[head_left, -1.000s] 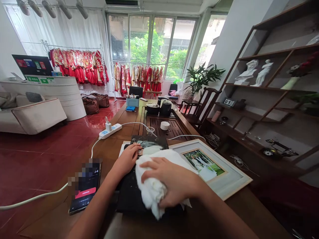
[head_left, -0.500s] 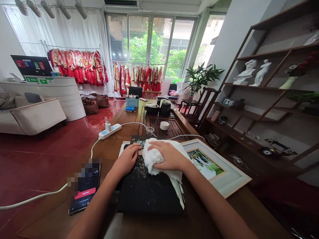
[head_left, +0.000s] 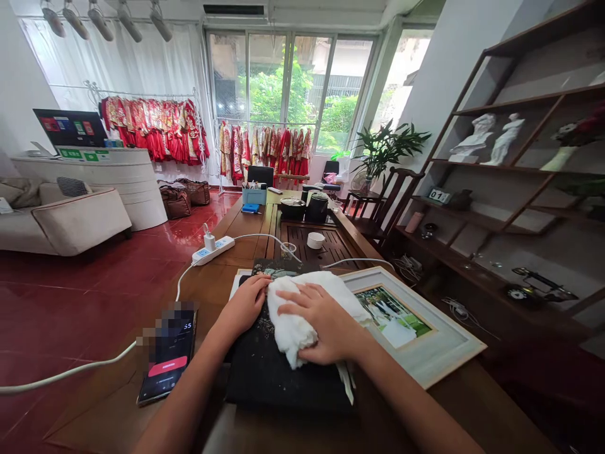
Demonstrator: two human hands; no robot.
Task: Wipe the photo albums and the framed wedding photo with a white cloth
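A flat black board (head_left: 288, 388) lies on the brown wooden table, with pale specks on its surface. My right hand (head_left: 328, 325) presses a bunched white cloth (head_left: 288, 321) down on the board's middle, fingers bent over the cloth. At the board's upper left side, my left hand (head_left: 246, 306) holds it, fingers together near the cloth's edge; its thumb is hard to make out. Part of a picture shows at the board's far end, mostly covered by the cloth. To the right lies a white-framed photo (head_left: 401, 315), its left corner under the cloth.
A phone (head_left: 167, 362) lies left of my forearm. Beyond it sits a white power strip (head_left: 212, 250) with cables. A white cup (head_left: 316, 240) stands on the slatted tea tray (head_left: 338, 254), before a dark kettle (head_left: 316, 207). Wooden shelves (head_left: 501, 170) line the right side.
My right hand has slid the cloth toward me over the speckled part of the board, and its fingers are spread a little more. My left hand stays at the board's side.
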